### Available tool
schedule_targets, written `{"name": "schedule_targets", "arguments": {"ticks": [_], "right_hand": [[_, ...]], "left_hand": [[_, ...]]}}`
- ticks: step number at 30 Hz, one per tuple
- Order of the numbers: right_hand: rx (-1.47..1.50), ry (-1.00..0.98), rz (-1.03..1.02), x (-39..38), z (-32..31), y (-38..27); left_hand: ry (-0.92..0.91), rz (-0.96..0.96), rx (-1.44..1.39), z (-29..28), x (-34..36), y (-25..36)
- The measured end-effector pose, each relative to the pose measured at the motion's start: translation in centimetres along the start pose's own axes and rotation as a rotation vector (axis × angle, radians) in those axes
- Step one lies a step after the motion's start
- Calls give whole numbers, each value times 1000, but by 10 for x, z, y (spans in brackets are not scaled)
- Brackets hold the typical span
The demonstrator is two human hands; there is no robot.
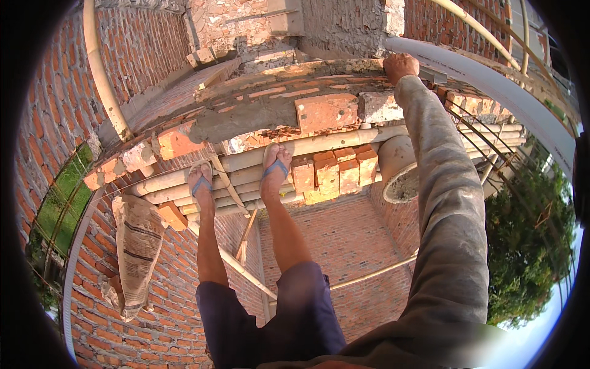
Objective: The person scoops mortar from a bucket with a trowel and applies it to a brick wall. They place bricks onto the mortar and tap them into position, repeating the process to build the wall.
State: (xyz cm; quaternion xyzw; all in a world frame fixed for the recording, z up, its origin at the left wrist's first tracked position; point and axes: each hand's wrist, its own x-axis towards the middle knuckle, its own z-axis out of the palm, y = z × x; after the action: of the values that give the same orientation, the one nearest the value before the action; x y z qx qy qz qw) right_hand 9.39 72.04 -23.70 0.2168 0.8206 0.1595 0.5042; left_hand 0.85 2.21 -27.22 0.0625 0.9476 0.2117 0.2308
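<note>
My right hand (401, 66) is closed at the far end of my outstretched arm, over the top of the brick wall (344, 69). It grips what looks like a trowel, whose flat grey metal blade (432, 75) sticks out to the right; the handle is hidden in the fist. Wet grey mortar (249, 118) is spread along the near course, left of a laid orange brick (327, 112). A mortar-smeared brick (378, 107) lies right of that one. At the bottom edge a sliver of skin, perhaps my left hand (335, 365), shows without its fingers.
My sandalled feet stand on bamboo poles (246, 161) high above a brick-walled space. Stacked bricks (335, 170) and a mortar-crusted bucket (401, 169) rest beside them. A paper sack (138, 252) hangs at left. A white pipe (485, 67) and thin rods (485, 144) cross at right.
</note>
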Motion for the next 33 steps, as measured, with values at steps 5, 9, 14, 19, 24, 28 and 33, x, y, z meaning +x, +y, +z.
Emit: {"name": "schedule_targets", "arguments": {"ticks": [5,9,14,19,24,28,33], "right_hand": [[-126,30,-114,3,8,10],[-102,188,-102,8,22,38],[-14,-18,14,29,1,15],[-182,-100,-141,39,-75,-50],[-222,-220,-202,30,-121,-112],[-310,-63,-337,25,-113,-123],[-379,151,-326,25,-79,-46]], "left_hand": [[27,460,120,6,5,-7],[-75,-184,-36,4,2,-5],[-62,-246,-117,-4,-4,-6],[-59,-243,-128,-9,-3,-9],[-64,-242,-131,-10,-4,-13],[-65,-251,-126,-10,-6,-19],[-59,-235,-86,-4,-10,-20]]}}
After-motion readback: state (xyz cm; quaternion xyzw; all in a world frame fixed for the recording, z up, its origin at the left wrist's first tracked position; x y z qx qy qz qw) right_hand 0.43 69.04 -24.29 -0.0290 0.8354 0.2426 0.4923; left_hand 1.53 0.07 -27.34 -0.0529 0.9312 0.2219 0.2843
